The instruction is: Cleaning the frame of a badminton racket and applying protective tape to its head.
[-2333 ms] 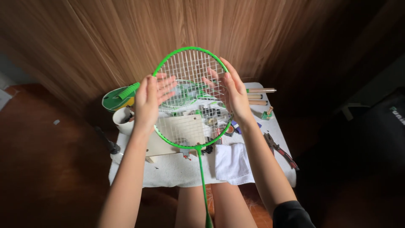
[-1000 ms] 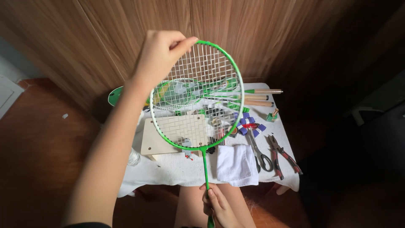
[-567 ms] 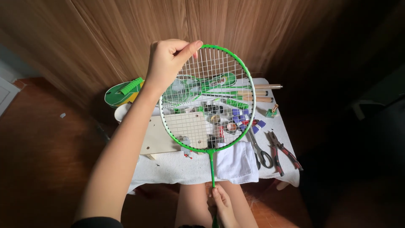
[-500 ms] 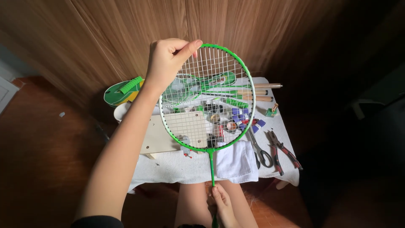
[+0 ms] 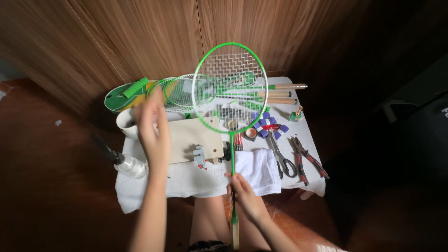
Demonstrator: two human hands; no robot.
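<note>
Gripping the thin shaft low down, just above the wooden handle, the right hand (image 5: 246,198) is closed around a green badminton racket (image 5: 230,88) and holds it upright above the table (image 5: 154,189), its strung head raised over the clutter so the strings face the camera. The left hand (image 5: 153,128) hangs free to the left of the racket head, open with fingers loosely spread and blurred, holding nothing and apart from the frame. Below it lies a pale wooden board (image 5: 192,140) with a small metal clamp (image 5: 200,155) at its near edge. More green rackets (image 5: 179,93) lie flat at the back of the table, beside a green case (image 5: 122,95). To the right, scissors (image 5: 281,158) and red-handled pliers (image 5: 305,158) lie side by side near the right edge, with small blue clips (image 5: 268,125) behind them and a folded white cloth (image 5: 256,170) at the front. A white cover drapes over the table's near edge. Room is tight: a wooden wall stands close behind, and only the left front corner is bare.
</note>
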